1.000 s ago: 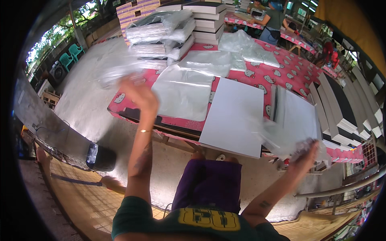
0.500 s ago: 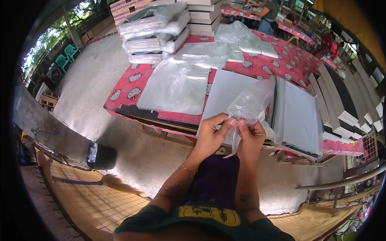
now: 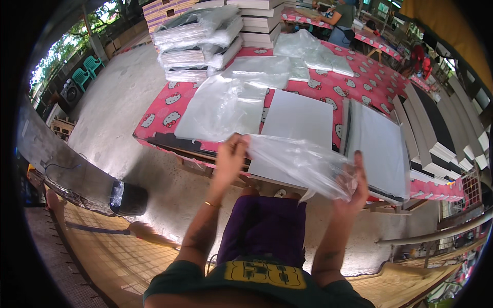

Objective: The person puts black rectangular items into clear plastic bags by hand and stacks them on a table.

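Across the upper half of the view runs the worktop [image 3: 370, 84], covered in a red patterned cloth, its near edge bending from about nine o'clock to four o'clock. On it, at twelve o'clock from the hands, lies a flat white board [image 3: 298, 123]; at ten o'clock from that board a large clear plastic sheet [image 3: 223, 108] is spread out, and at three o'clock a thick stack of white boards [image 3: 382, 149] sits by the worktop's near edge. Farther back, at eleven o'clock, wrapped bundles [image 3: 197, 38] are piled up.

Just in front of the worktop's near edge, both forearms rise from the lower edge of the view, elbows bent, and the hands are held up and apart with a clear plastic bag [image 3: 300, 164] stretched between them. The left hand [image 3: 230, 159] pinches one end of the bag, fingers closed on the film, a thin bangle on its wrist. The right hand [image 3: 354, 182], lower and at four o'clock from the left, grips the crumpled other end, fingers curled into the plastic. The bag hangs in the air over the near edge of the white board, sloping down towards the right hand.
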`<state>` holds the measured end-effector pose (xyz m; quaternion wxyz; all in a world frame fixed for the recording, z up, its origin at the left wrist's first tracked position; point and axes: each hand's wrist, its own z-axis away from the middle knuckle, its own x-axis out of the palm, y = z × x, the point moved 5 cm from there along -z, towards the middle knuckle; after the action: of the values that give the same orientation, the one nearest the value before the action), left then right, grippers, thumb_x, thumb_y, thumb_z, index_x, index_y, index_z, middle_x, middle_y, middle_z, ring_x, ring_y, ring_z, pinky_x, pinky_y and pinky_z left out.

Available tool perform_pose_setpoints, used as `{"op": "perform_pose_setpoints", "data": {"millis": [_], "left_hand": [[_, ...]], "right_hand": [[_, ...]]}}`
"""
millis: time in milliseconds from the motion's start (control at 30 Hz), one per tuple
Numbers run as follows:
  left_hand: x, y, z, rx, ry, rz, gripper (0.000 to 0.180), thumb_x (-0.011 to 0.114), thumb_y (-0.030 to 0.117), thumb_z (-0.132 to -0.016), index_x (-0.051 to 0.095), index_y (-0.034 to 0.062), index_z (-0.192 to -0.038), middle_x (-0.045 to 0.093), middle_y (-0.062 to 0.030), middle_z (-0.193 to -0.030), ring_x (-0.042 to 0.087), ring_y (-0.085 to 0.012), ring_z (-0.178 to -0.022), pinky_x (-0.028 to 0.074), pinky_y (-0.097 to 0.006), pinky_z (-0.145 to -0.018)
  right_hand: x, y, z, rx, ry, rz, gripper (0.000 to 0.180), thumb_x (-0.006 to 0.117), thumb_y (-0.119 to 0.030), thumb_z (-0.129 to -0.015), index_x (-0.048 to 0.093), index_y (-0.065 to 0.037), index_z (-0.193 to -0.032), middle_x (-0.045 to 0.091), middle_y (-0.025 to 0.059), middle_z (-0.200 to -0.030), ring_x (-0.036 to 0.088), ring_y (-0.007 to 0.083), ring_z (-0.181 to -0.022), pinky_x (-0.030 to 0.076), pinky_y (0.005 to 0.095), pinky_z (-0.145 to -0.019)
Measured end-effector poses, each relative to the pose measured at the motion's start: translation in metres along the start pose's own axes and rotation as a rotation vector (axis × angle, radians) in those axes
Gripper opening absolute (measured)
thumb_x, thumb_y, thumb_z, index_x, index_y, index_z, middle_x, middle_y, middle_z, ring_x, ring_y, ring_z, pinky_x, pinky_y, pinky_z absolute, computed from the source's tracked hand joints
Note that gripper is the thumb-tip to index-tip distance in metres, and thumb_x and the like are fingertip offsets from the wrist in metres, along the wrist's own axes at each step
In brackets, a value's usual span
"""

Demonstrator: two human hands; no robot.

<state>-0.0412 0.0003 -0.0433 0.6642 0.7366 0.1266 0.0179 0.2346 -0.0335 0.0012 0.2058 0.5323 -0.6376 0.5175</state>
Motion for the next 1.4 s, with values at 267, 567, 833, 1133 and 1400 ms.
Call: {"op": "perform_pose_setpoints", "data": {"millis": [267,567,833,1133,1400], "left_hand": [[0.071,0.096,0.024,0.471,-0.790,-0.766,0.013,0.061,0.008,-0.076,0.069,0.0041,-0.085,0.046,-0.0215,-0.134,0.043,-0.0318,-0.127,0.034,-0.050,-0.104],[-0.017,0.093,-0.001,0.431,-0.529,0.121,0.029,0.063,0.020,-0.080,0.058,-0.0008,-0.060,0.062,-0.0166,-0.087,0.062,-0.0287,-0.072,0.053,-0.043,-0.075],[0.017,0.081,0.024,0.187,-0.819,0.372,0.025,0.063,0.027,-0.090,0.054,0.0027,-0.091,0.061,-0.0054,-0.081,0.062,-0.0175,-0.071,0.052,-0.032,-0.067],[0.025,0.018,0.027,0.031,-0.850,0.144,0.036,0.057,0.031,-0.094,0.059,-0.0006,-0.111,0.066,-0.0079,-0.098,0.062,-0.0147,-0.092,0.048,-0.031,-0.087],[0.009,-0.018,0.033,-0.186,-1.119,-0.049,0.032,0.064,0.029,-0.089,0.063,-0.0005,-0.103,0.062,-0.0021,-0.086,0.056,-0.0079,-0.081,0.045,-0.024,-0.071]], "right_hand": [[0.084,0.002,-0.021,0.064,-0.484,1.798,0.030,0.069,-0.026,-0.082,0.065,-0.001,-0.098,0.055,0.0141,-0.087,0.058,0.0252,-0.077,0.047,0.0363,-0.069],[-0.027,-0.078,0.000,0.446,-0.223,2.067,0.047,0.062,-0.046,-0.085,0.069,-0.002,-0.096,0.061,0.0165,-0.089,0.061,0.0298,-0.090,0.047,0.0422,-0.080],[-0.055,-0.046,0.018,0.491,-0.210,0.734,0.040,0.064,-0.034,-0.088,0.055,-0.006,-0.116,0.063,0.0073,-0.099,0.057,0.0139,-0.078,0.048,0.0303,-0.072],[-0.088,-0.038,0.036,0.291,0.100,0.136,0.032,0.063,-0.032,-0.087,0.062,-0.005,-0.104,0.064,0.0021,-0.097,0.063,0.0175,-0.079,0.047,0.0241,-0.064],[-0.143,-0.038,0.081,0.309,-0.021,0.322,0.052,0.072,-0.025,-0.078,0.056,0.001,-0.119,0.052,0.0253,-0.125,0.055,0.0338,-0.114,0.050,0.0413,-0.089]]}}
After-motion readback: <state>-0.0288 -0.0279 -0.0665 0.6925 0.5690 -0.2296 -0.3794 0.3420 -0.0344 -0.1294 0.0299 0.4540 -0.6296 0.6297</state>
